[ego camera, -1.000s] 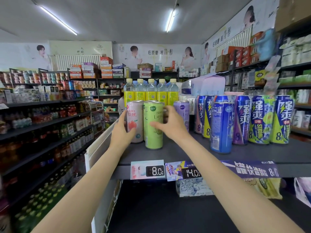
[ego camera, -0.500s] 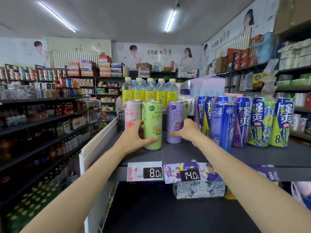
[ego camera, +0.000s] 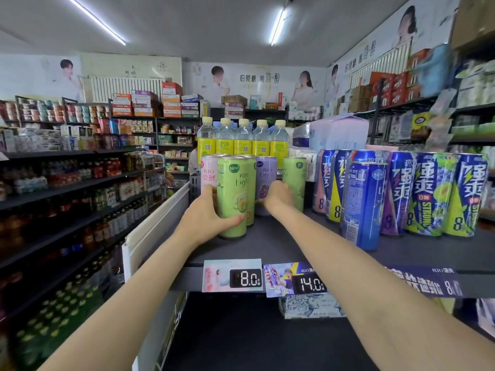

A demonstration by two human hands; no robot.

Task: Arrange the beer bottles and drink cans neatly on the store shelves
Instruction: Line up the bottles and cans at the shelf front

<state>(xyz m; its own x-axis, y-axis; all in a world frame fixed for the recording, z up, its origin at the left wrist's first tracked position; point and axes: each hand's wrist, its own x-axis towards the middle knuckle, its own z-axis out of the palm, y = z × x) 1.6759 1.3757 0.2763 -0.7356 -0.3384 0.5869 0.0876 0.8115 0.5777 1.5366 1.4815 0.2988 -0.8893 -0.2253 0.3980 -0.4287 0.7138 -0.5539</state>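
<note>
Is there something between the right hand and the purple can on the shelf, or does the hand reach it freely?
Nothing visible stands between them. The right hand is already at the lower part of the purple can, beside the front green can that the left hand grips. Whether its fingers curl round the purple can is hidden.

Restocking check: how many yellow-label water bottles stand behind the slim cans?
5, in one row at the shelf's back. Blue caps between them hint at more hidden behind.

My left hand (ego camera: 203,218) grips the front green can (ego camera: 232,199), upright near the shelf (ego camera: 281,245) edge; my right hand (ego camera: 277,200) holds the purple can (ego camera: 265,180), upright behind it.
</note>
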